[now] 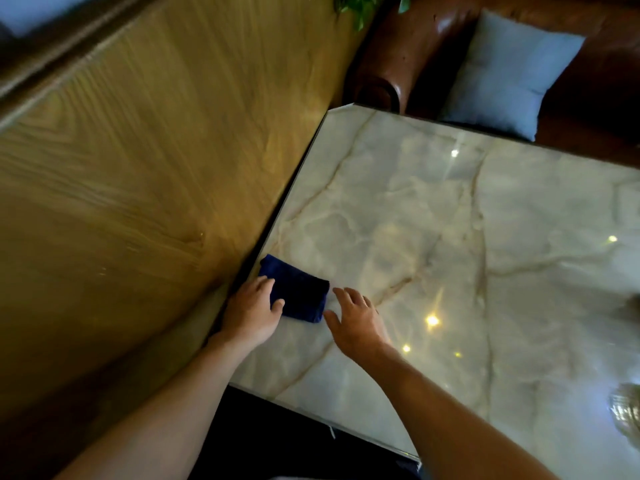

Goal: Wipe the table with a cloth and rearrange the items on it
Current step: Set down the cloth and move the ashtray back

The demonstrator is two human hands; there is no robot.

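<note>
A folded dark blue cloth (298, 292) lies on the glossy marble table (450, 237) close to its left edge. My left hand (254, 311) rests at the cloth's left end, fingers and thumb laid on it without curling round it. My right hand (356, 320) hovers just right of the cloth with its fingers spread and holds nothing. Whether it touches the cloth is unclear.
A wooden wall panel (138, 202) runs along the table's left side. A brown leather sofa (398, 64) with a pale blue cushion (502, 74) stands beyond the far edge. Blurred items (628, 414) sit at the table's right edge. Green leaves (360, 5) hang at the top.
</note>
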